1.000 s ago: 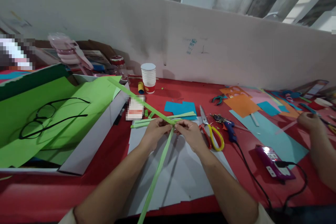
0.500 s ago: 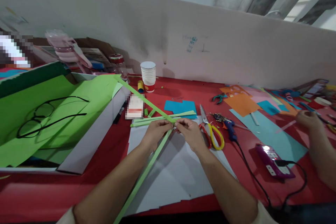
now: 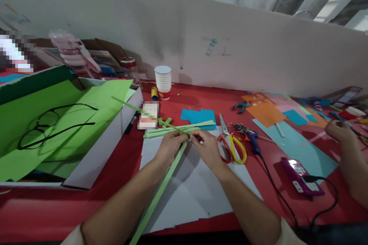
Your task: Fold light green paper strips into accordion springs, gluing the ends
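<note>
Two long arms of green paper strip [image 3: 163, 189] meet between my fingertips over the white paper sheets [image 3: 201, 199]. My left hand [image 3: 171, 145] pinches the strip near that crossing. Close beside it, my right hand [image 3: 205, 144] pinches the same spot from the right. One arm runs down toward me past my left forearm; the other reaches up and left, seen nearly edge-on. The exact fold or joint is hidden by my fingers. Behind my hands lie several loose green strips [image 3: 201, 125] and small folded green pieces [image 3: 165, 121].
Right of my hands lie scissors [image 3: 234, 147], a hot glue gun [image 3: 253, 141] and a purple power block [image 3: 300, 178] with a cord. A box [image 3: 100, 149] with green paper and glasses [image 3: 46, 134] stands left. Paper cups [image 3: 163, 80] stand behind. Another person's hand [image 3: 340, 132] is at right.
The strip's upper-left arm has turned edge-on and dropped lower, its far end shifting left. My hands keep pinching in nearly the same place.
</note>
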The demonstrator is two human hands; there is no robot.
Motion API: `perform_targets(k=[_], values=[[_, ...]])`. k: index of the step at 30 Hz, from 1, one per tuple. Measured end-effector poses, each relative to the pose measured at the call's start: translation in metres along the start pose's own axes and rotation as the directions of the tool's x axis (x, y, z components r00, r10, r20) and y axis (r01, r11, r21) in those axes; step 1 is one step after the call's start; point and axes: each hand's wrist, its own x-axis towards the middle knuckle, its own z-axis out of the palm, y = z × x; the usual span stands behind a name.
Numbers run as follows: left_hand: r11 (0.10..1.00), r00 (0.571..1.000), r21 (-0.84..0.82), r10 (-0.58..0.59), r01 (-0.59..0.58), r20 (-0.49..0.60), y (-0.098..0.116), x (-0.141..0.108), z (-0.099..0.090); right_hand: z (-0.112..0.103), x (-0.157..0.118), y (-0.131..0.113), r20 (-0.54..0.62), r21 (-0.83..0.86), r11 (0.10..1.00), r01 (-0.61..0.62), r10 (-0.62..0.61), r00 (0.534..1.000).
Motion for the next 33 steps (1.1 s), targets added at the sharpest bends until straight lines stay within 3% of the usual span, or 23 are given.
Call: perform_targets(k=[2, 4, 9, 13, 16, 19, 26, 33], values=[[0.999, 1.000, -0.030, -0.012, 0.013, 0.010, 0.001, 0.000, 0.000, 0.001, 0.000, 0.000, -0.020, 0.001, 1.000, 0.008, -0.008, 1.000], [0.996, 0.998, -0.078, -0.029, 0.034, 0.056, 0.003, 0.000, -0.001, 0.001, 0.002, 0.002, -0.037, 0.057, 0.997, -0.059, 0.061, 0.997], [0.989, 0.973, -0.139, -0.026, 0.059, 0.231, 0.009, 0.002, -0.004, 0.001, 0.007, 0.010, 0.012, 0.413, 0.866, -0.282, 0.305, 0.952], [0.986, 0.978, -0.053, 0.162, -0.156, 0.135, 0.008, 0.001, -0.002, 0.004, 0.007, 0.008, 0.026, 0.554, 0.762, -0.334, 0.385, 0.922], [0.944, 0.941, 0.034, 0.323, -0.328, 0.106, 0.007, 0.001, 0.000, 0.006, 0.006, 0.003, 0.075, 0.641, 0.666, -0.382, 0.441, 0.894], [0.911, 0.912, 0.085, 0.391, -0.403, 0.125, 0.005, 0.004, -0.001, 0.005, 0.005, 0.000, 0.136, 0.684, 0.592, -0.427, 0.471, 0.872], [0.900, 0.900, 0.107, 0.404, -0.423, 0.165, 0.001, 0.007, -0.003, 0.007, 0.004, 0.003, 0.127, 0.682, 0.622, -0.384, 0.416, 0.900], [0.799, 0.859, 0.315, 0.482, -0.511, 0.173, -0.006, 0.010, -0.007, 0.012, 0.000, 0.001, 0.085, 0.699, 0.628, -0.342, 0.401, 0.912]])
